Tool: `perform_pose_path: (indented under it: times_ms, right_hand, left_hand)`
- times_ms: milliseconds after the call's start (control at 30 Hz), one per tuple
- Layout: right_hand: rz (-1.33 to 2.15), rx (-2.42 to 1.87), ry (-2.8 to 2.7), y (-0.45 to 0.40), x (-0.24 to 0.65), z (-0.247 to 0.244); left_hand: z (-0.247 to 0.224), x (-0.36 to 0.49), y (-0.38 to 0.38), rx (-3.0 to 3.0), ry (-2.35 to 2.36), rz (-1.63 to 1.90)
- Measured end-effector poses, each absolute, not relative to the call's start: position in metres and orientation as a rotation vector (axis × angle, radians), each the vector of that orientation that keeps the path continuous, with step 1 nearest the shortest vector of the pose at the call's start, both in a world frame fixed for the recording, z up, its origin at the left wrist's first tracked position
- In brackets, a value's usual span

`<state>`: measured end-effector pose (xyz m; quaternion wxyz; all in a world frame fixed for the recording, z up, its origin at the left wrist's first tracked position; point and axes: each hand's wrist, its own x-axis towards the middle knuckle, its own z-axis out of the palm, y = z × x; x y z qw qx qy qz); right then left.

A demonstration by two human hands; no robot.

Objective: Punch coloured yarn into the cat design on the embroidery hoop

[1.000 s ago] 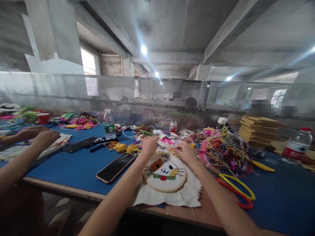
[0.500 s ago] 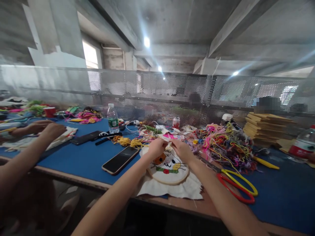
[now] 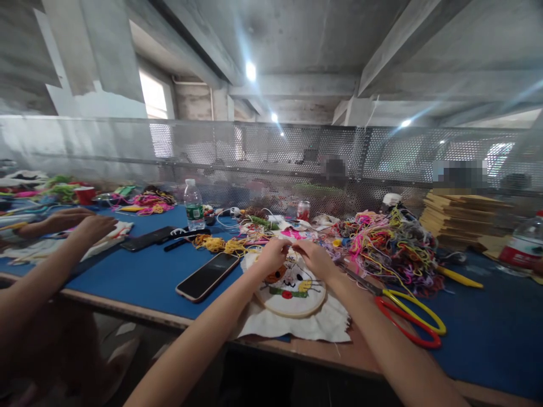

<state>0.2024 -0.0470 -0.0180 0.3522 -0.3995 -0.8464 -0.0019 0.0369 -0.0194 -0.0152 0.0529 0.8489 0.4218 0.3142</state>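
Observation:
A white cloth (image 3: 305, 328) lies at the table's front edge, stretched in a round embroidery hoop (image 3: 292, 314). On it is a stitched cat face (image 3: 289, 285) with orange and yellow patches, whiskers and a green collar with a red spot. Over the hoop's far part, my left hand (image 3: 274, 255) and my right hand (image 3: 313, 259) meet with fingertips pinched close together. Whatever is between the fingers is too small to make out. Both hands partly cover the top of the cat face.
Left of the hoop lies a phone (image 3: 207, 277); yellow yarn (image 3: 216, 245) and a water bottle (image 3: 194, 206) are behind it. At right are scissors (image 3: 409, 316), a tangled yarn heap (image 3: 388, 251) and stacked brown envelopes (image 3: 460, 217). A co-worker's hands (image 3: 91, 229) work at far left.
My fingertips have shifted slightly, still pinched close together above the hoop. The hoop and cloth stay in nearly the same place.

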Motion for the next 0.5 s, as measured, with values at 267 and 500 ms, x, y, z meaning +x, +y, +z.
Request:
perform_pose_path:
  times_ms: [267, 500]
  right_hand:
    - [-0.105, -1.086, -2.135, -0.0492, 0.2034, -0.015]
    - [-0.088, -1.084, -2.078, -0.0504, 0.2029, -0.0143]
  left_hand:
    - [-0.0115, 0.0412, -0.0251, 2.655, 1.222, 0.872]
    - [-0.0152, 0.0414, -0.0215, 2.745, 1.144, 0.846]
